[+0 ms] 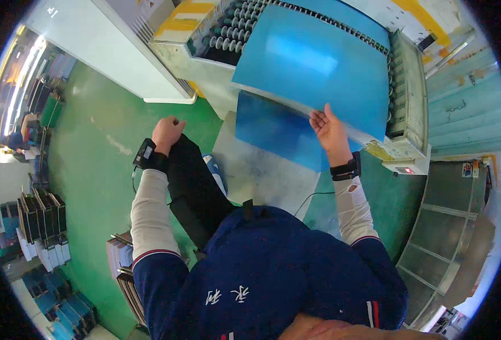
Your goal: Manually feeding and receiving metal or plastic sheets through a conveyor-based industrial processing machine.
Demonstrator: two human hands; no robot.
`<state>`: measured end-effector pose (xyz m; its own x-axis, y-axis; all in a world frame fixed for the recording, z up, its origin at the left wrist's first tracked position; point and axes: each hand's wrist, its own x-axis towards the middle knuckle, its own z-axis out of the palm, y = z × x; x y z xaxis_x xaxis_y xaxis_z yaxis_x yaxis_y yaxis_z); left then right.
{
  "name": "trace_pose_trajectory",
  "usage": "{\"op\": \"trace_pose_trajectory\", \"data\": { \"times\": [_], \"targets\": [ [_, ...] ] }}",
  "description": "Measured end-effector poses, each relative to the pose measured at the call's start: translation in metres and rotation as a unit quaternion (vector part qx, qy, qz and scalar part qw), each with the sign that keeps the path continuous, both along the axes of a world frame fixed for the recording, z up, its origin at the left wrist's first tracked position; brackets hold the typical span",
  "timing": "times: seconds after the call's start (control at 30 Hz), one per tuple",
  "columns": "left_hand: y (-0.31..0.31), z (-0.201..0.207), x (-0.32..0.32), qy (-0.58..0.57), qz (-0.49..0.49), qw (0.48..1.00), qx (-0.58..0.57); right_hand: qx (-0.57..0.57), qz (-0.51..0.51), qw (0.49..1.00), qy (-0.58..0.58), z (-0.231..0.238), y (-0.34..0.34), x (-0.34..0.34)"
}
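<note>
A large blue sheet [312,62] lies on the roller bed of a white machine [409,90], its near edge hanging over the front. My right hand [328,127] pinches that near edge from below, thumb on top. A second blue sheet [273,133] sits lower, under the first one's edge. My left hand [167,131] is closed in a fist and rests on my raised knee in dark trousers [196,192], holding nothing. Both wrists wear black bands.
The floor [92,170] is green, with a grey mat [256,170] in front of the machine. A white cabinet [114,45] stands at the back left. Stacks of dark flat items [41,226] line the left side, another stack [123,266] sits near my left elbow.
</note>
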<state>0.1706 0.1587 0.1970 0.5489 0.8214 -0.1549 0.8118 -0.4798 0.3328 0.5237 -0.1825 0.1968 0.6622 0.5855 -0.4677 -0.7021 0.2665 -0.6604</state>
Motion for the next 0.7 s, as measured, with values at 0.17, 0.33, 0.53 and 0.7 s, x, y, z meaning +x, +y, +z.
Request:
{"op": "trace_pose_trajectory", "data": {
  "times": [0.17,0.33,0.53,0.7],
  "targets": [
    [0.000,-0.001,-0.001,0.020,0.002,1.000,-0.013,-0.158,0.123,0.940,-0.275,-0.015,0.000,-0.006],
    [-0.001,0.001,-0.001,0.018,0.010,0.999,-0.026,-0.396,0.160,0.578,-0.696,-0.041,-0.003,-0.017],
    [0.006,-0.009,-0.003,0.021,0.007,0.999,-0.028,-0.415,0.166,0.558,-0.699,-0.035,-0.005,-0.030],
    [0.003,-0.008,-0.002,0.014,0.003,1.000,-0.012,-0.405,0.154,0.513,-0.741,-0.048,-0.009,-0.034]
  ]
}}
